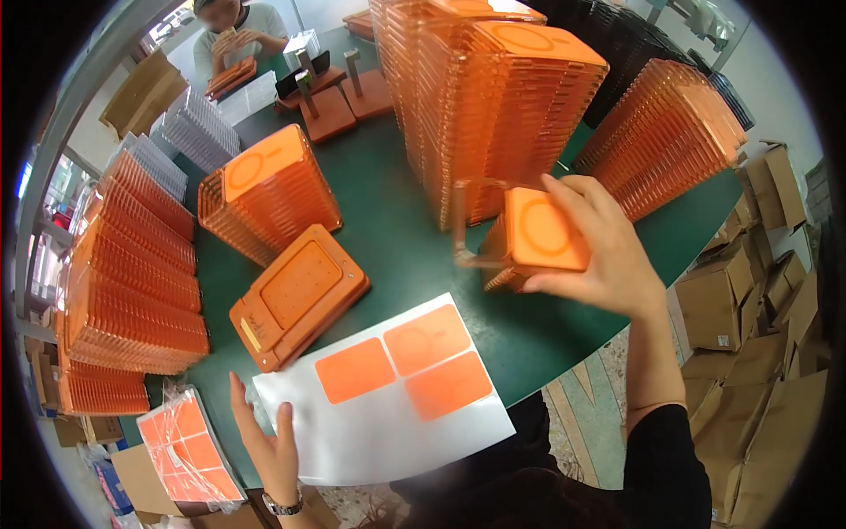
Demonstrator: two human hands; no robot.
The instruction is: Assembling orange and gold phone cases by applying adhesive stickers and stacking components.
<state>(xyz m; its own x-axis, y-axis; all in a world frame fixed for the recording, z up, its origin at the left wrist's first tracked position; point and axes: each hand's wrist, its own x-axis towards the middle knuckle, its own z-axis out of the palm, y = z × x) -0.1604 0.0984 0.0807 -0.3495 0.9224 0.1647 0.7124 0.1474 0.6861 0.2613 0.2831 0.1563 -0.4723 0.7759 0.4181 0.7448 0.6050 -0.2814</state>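
My right hand [604, 247] is wrapped round the top of a short stack of clear-edged orange phone cases, its thumb and fingers on opposite edges of the top case [545, 231], which bears a ring mark. A blurred clear frame [460, 225] juts out left of this stack. My left hand [271, 441], fingers apart and holding nothing, is by the left edge of a white backing sheet [370, 445]. Several orange stickers [355, 370] are on that sheet. Beyond it lies an orange-brown jig [300, 295] with a recessed rectangular plate, set at a slant.
Tall stacks of orange cases [502, 115] rise at the back; another stack [665, 141] leans at right. More stacks [141, 291] line the left edge, near wrapped sticker sheets [189, 450]. Cardboard boxes [718, 300] lie right of the green table [379, 238]. A person [238, 40] sits opposite.
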